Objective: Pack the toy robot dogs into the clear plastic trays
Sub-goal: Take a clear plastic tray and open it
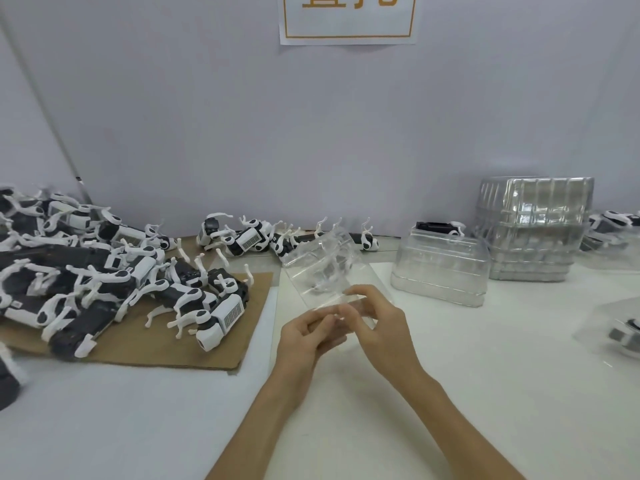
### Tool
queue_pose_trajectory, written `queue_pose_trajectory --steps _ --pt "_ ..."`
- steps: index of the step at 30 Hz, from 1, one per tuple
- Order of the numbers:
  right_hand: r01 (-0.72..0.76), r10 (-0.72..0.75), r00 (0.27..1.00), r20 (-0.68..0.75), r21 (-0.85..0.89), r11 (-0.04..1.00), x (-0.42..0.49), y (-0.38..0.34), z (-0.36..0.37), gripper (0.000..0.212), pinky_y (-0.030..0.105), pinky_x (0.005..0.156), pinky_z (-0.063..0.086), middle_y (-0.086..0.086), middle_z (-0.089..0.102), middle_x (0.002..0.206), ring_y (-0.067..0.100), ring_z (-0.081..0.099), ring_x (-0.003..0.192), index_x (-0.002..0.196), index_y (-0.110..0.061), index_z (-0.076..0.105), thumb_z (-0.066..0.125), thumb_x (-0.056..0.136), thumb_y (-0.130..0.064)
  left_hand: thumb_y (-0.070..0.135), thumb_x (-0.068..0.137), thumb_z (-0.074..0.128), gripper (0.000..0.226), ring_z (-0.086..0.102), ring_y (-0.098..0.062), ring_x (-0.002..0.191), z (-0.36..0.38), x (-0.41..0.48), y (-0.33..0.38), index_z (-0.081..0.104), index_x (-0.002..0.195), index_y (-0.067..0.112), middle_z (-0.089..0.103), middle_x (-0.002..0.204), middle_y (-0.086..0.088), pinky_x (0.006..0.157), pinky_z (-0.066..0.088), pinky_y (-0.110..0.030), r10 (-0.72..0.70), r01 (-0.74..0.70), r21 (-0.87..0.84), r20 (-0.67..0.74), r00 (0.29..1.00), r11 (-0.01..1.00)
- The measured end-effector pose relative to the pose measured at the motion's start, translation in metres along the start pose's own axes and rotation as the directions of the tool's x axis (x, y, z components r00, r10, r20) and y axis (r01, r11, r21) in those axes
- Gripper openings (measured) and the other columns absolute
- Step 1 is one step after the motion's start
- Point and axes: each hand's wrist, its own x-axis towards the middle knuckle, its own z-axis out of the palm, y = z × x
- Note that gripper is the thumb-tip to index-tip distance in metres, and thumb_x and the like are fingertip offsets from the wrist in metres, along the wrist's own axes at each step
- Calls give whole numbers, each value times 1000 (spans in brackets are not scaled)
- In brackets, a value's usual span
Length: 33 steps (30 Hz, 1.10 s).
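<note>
Left hand (308, 336) and right hand (377, 320) both pinched tray (322, 268) by near rim, right of dog pile (104, 282). Tray looked light, thin, springy; rim the safest hold.

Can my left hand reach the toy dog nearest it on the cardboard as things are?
Probably yes, once freed: the left hand and right hand both hold a clear tray, but nothing stands between it and the toy dog.

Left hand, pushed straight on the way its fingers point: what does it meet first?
The left hand would likely meet the right hand first; both pinch the near edge of the clear tray, almost touching, though depth is unclear.
</note>
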Motion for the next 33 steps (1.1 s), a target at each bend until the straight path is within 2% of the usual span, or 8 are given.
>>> queue_pose_trajectory --steps 5,7,10,13,17,24,30,33 --pt "-12 11 999 50 17 1000 0 -2 3 33 8 72 46 -17 73 82 2 70 81 115 -31 61 75 87 -23 17 82 70 21 73 -34 96 1 2 -1 67 92 -1 74 108 -20 76 60 -32 22 -27 -46 -90 996 999" --pt "-6 5 999 33 27 1000 1 -4 2 29 11 73 47 -9 74 80 6 70 79 111 -30 63 76 87 -24 21 76 76 17 75 -31 81 3 1 1 64 75 9 75 94 -20 67 59 -31 9 -12 -18 -149 989 1000" --pt "1 -2 1000 23 53 999 1 -8 1 22 10 74 45 -5 75 80 9 71 80 105 -28 65 76 86 -24 33 62 85 40 69 -26 59 1 1 2 47 52 21 67 65 -18 54 56 -28 22 -13 36 -255 967 999" --pt "12 -12 1000 -3 82 997 1 -13 1 23 8 73 44 -4 75 81 9 71 78 104 -30 65 74 88 -17 41 61 84 43 70 -24 61 -2 4 2 49 61 17 69 68 -16 54 55 -27 36 -32 23 -200 979 999" --pt "17 -11 998 -56 105 994 7 -16 -10 24 12 72 46 -2 75 80 12 70 72 113 -19 65 71 90 -13 35 76 73 16 73 -20 68 -3 7 8 72 75 19 73 75 -13 58 56 -26 36 -42 -70 -84 996 997" --pt "-14 80 946 -314 208 978 18 -13 -45 19 17 60 52 5 73 72 8 69 69 114 -11 63 62 96 -6 26 98 57 15 57 -5 51 -35 13 15 68 96 16 60 59 5 46 47 -18 -9 -37 -127 -344 939 991" --pt "82 -146 936 -321 -207 975 18 -9 -62 24 18 84 41 -9 64 83 7 57 77 112 -27 65 62 90 -18 27 103 51 19 43 -1 42 -51 17 14 62 88 23 51 56 10 35 29 -16 -132 -28 -342 -435 891 939" --pt "183 -388 884 -261 -570 801 26 -16 -70 34 30 94 30 -17 60 78 11 54 77 117 -21 68 64 84 -18 27 104 51 20 43 -2 42 -49 18 12 60 86 22 51 56 9 35 29 -16 -150 -22 -363 -440 885 932"
